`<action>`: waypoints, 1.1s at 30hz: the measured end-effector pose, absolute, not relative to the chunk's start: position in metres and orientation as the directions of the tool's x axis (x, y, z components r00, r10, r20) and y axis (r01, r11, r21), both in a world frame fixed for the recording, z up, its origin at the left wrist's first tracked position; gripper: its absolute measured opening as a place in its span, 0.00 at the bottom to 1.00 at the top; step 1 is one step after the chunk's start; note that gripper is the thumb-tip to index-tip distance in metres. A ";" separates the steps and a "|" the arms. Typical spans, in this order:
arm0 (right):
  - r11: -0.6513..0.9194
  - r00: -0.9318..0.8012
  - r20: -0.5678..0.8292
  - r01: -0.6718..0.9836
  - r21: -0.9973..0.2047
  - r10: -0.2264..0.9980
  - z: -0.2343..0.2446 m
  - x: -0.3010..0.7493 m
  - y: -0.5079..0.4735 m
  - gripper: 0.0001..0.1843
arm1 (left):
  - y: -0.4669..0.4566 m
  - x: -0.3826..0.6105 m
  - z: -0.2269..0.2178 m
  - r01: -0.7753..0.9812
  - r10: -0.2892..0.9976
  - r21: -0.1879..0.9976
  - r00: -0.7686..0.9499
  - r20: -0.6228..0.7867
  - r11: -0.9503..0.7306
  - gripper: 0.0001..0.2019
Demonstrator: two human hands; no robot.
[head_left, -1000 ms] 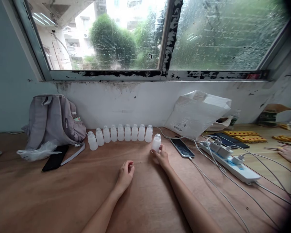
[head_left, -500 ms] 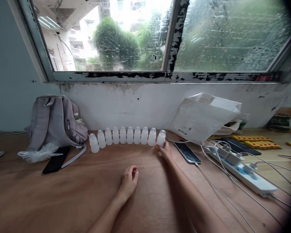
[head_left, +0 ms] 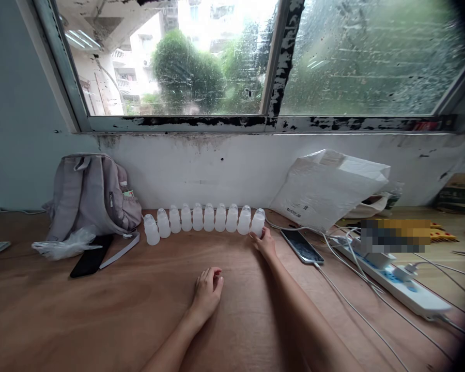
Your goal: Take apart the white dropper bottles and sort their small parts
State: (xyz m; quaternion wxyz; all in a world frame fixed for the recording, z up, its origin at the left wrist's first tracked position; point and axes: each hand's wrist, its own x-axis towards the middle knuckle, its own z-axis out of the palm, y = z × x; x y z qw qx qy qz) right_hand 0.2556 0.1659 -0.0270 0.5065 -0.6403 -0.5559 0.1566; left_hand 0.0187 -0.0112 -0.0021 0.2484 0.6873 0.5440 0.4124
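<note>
Several small frosted white bottles with clear domed caps, looking like baby bottles, stand upright in a slightly curved row near the wall. The bottle (head_left: 258, 221) at the right end has my right hand (head_left: 265, 244) at its lower part, thumb and fingers closed around its base. That bottle rests on the wooden table (head_left: 120, 315) beside its neighbour (head_left: 244, 221). My left hand (head_left: 208, 289) lies on the table in front of the row, apart from the bottles. Its fingers are loosely curled, the thumb stands off from them, and nothing shows in it.
A grey backpack (head_left: 89, 199), a crumpled plastic bag (head_left: 67, 245) and a black flat case (head_left: 89, 262) lie left. On the right are a phone (head_left: 302, 246) on a cable, a white packaging bag (head_left: 325, 186) and a power strip (head_left: 422, 302) with plugs and tangled cables.
The camera view has shifted slightly. My right hand stays at the end bottle and my left hand stays on the table; the row looks the same.
</note>
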 end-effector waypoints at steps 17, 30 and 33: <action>-0.203 0.493 0.462 0.813 -0.545 0.737 -0.023 0.289 0.104 0.29 | -0.013 0.018 -0.003 0.552 0.952 0.782 0.081 0.295 -0.289 0.10; 0.221 0.199 0.671 0.846 -0.485 0.714 -0.009 0.261 0.085 0.15 | -0.012 0.016 0.000 0.525 0.947 0.791 0.110 0.302 -0.313 0.10; 0.386 0.043 0.681 0.797 -0.465 0.731 -0.006 0.230 0.070 0.13 | -0.012 0.012 0.003 0.567 0.918 0.729 0.149 0.367 -0.383 0.10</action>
